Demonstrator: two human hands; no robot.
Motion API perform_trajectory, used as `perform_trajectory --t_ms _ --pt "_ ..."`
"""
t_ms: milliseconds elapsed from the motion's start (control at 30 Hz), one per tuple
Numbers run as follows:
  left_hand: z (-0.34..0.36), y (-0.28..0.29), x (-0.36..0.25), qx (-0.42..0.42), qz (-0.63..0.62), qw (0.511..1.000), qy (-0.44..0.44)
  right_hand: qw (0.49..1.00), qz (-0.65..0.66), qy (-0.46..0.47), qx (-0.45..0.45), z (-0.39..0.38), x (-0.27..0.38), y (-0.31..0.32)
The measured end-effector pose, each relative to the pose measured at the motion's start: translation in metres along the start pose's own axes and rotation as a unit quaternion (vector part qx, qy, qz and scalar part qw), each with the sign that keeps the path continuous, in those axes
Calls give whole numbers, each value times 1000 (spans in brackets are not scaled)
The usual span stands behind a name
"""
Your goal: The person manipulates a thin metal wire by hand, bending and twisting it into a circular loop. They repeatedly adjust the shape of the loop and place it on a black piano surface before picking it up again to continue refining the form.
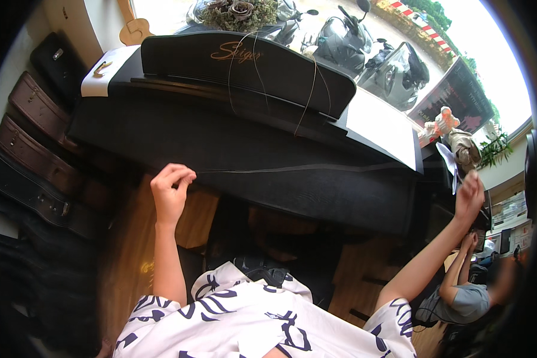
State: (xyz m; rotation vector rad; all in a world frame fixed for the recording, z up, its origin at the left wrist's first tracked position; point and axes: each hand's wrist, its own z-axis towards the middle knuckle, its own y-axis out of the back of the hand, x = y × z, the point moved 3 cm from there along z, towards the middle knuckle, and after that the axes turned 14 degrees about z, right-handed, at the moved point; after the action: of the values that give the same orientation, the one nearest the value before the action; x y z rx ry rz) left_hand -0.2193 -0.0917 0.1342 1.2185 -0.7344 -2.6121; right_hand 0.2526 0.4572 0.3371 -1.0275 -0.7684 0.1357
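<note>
A thin string [268, 171] runs almost level between my hands, above the closed lid of a black piano [179, 134]. Its left end is pinched in the fingertips of my left hand [172, 186], close to the piano's front edge. Out past the piano's right end, my right hand [470, 197] is raised with its fingers closed, slightly blurred, on the string's other end. Toward that side the string looks smeared and faint. More thin strings [306, 106] hang in loops over the music stand [185, 56] and down its front.
Instrument cases [27, 143] line the left side. A small wooden ukulele-shaped thing [135, 31] and dried flowers [240, 14] are at the back. White sheets [383, 128] cover the piano's ends. At right are a figurine [446, 121], a plant [494, 150] and another person [462, 301].
</note>
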Motion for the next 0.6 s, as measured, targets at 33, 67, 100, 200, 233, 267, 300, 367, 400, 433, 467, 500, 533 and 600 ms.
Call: perform_trajectory --t_ms 33,67,100,200,233,267,300,367,400,433,467,500,533,600 --pt "-4 -3 -2 19 -52 998 32 999 7 -13 28 38 9 -7" --pt "-11 -7 4 31 -125 990 61 998 17 -29 57 78 13 -15" --pt "-16 -7 3 33 -192 978 80 997 -6 -46 65 114 1 -32" --pt "-26 -14 -10 17 -285 953 103 989 -37 -81 120 217 -48 -80" --pt "-27 -13 -18 -13 -285 953 102 978 -30 -121 165 232 -91 -109" --pt "-26 -19 -26 -37 -296 950 98 984 -37 -103 139 266 -97 -113" --pt "-25 -24 -31 -68 -330 935 111 989 -39 -88 116 305 -110 -113" --pt "-21 -34 -44 -100 -362 918 128 978 40 -157 132 354 -165 -120" --pt "-17 -42 -52 -100 -379 909 146 974 66 -176 126 387 -168 -105" --pt "-14 -48 -59 -86 -376 910 152 973 72 -195 96 409 -189 -98" --pt "-9 -51 -63 -85 -370 914 145 995 6 -100 18 424 -234 -93" --pt "-3 -57 -68 -92 -376 911 145 998 0 -41 -53 424 -275 -95" --pt "3 -69 -74 -86 -397 902 145 989 54 -134 -43 427 -284 -79" --pt "17 -89 -74 -104 -359 919 124 989 42 -125 -71 425 -344 -66"
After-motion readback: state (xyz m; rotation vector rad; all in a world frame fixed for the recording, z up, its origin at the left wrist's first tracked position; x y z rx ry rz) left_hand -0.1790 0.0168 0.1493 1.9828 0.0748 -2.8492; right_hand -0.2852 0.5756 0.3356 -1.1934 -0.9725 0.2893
